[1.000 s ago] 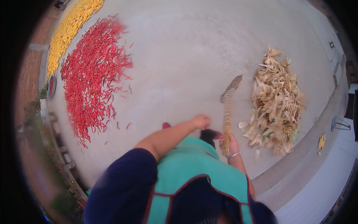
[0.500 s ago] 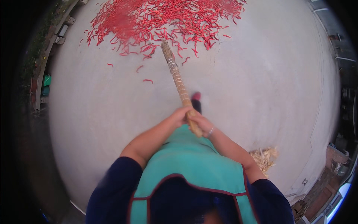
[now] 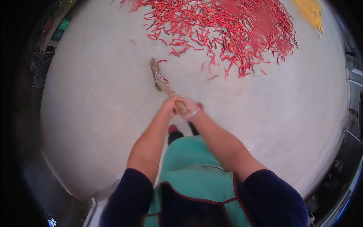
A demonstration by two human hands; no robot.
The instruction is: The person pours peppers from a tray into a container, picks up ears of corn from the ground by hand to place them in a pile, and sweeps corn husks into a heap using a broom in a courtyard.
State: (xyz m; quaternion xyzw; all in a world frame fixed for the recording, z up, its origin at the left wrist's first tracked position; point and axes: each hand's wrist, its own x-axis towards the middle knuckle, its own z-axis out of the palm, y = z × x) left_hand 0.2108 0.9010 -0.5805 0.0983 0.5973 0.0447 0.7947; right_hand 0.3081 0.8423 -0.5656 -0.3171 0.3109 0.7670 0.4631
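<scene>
Both of my hands are wrapped around the end of a straw broom bound with pale cord. My left hand and my right hand, a bracelet at its wrist, sit close together near the butt end. The broom points away to the left, its head low over the concrete floor. Beside that head lie a red chili pepper and another partly hidden one. Farther off and to the right spreads a wide heap of red chili peppers, with strays along its near edge.
A yellow heap of small pieces lies at the far right. My shoes are on the floor below my hands. A green bucket stands by the far left edge. A thin crack runs across the concrete.
The broom has swung left, away from the pepper heap, with both hands still around it. My view has turned, so the heap appears farther right and the yellow heap has come into sight.
</scene>
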